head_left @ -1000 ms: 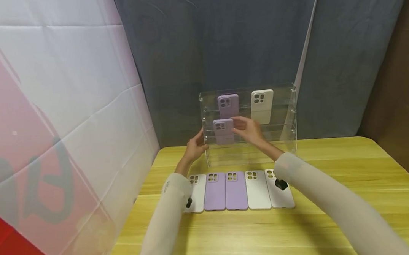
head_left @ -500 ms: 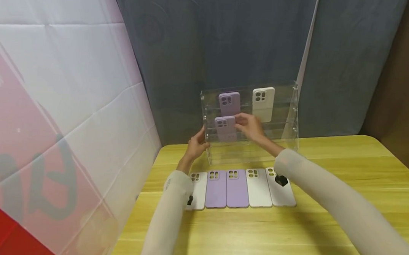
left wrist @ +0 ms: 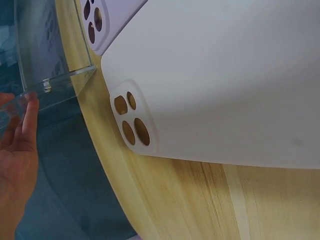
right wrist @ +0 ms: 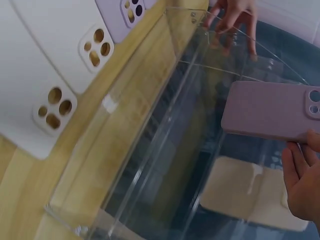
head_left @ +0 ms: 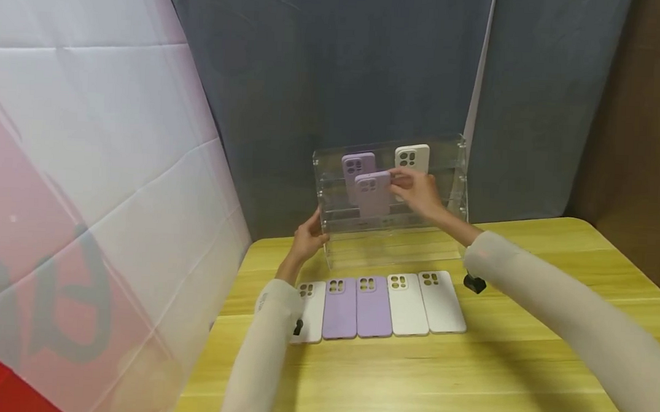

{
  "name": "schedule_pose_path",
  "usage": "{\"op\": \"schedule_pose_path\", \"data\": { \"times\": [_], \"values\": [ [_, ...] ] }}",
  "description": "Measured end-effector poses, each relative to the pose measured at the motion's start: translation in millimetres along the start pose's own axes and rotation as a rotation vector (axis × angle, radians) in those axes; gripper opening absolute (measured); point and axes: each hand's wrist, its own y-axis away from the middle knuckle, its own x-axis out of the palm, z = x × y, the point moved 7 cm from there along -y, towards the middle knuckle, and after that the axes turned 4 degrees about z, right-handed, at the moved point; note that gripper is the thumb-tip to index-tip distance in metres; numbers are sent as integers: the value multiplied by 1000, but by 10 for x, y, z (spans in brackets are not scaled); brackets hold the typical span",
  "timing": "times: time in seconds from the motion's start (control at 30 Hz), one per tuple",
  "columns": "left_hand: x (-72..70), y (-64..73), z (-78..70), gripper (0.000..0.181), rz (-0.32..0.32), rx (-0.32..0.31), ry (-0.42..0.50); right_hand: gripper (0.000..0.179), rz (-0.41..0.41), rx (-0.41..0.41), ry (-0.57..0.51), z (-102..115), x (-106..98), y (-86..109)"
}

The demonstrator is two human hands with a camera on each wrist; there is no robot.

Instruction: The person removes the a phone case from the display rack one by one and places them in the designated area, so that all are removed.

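Observation:
My right hand [head_left: 419, 191] pinches a light purple phone case [head_left: 373, 198] by its right edge, upright in front of a clear acrylic display rack [head_left: 383, 248]. In the right wrist view, this purple case [right wrist: 270, 107] appears above the rack's tiers, fingers and thumb at its camera-cutout end. My left hand [head_left: 307, 239] grips the rack's left side panel, thumb in front. Behind the held case, another purple phone case [head_left: 367, 163] stands on the rack, partly hidden. A white phone case [head_left: 422, 164] stands to its right, partly covered by my right hand.
Phone cases lie in a row before the rack: a white case [head_left: 311, 316] at left, two purple cases [head_left: 340, 314], then two white cases [head_left: 408, 311]. The wooden table [head_left: 411, 381] backs onto a grey curtain [head_left: 402, 61]; a white printed cloth [head_left: 146, 118] hangs at left.
My right hand has lifted the purple case from the lower tier area, up and to the right, so it now overlaps the rear purple case. My left hand keeps its hold; the view shifts slightly.

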Motion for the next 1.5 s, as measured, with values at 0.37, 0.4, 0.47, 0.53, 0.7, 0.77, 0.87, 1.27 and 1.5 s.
{"op": "schedule_pose_path", "data": {
  "times": [0.37,0.4,0.47,0.53,0.7,0.77,0.87,1.27,1.5],
  "values": [
    [-49,-32,72,88,6,-4,-3,40,0,31,22,-18,-347,122],
    [-52,-29,73,88,8,-3,-3,40,7,29,17,-28,-361,142],
    [-56,-23,67,88,17,4,4,42,28,24,-5,-55,-383,190],
    [-61,-23,60,88,22,9,7,44,46,21,-25,-90,-408,247],
    [-71,-48,58,87,30,19,22,47,68,37,31,-220,-510,443],
    [-75,-60,56,87,34,27,23,48,80,55,50,-302,-559,531],
    [-77,-40,-17,86,57,40,40,48,94,83,66,-436,-652,669],
    [-251,61,107,85,16,6,-32,52,144,182,44,-805,-754,989],
    [-309,143,167,85,24,-3,-25,54,160,209,44,-960,-747,1119]
  ]
}}
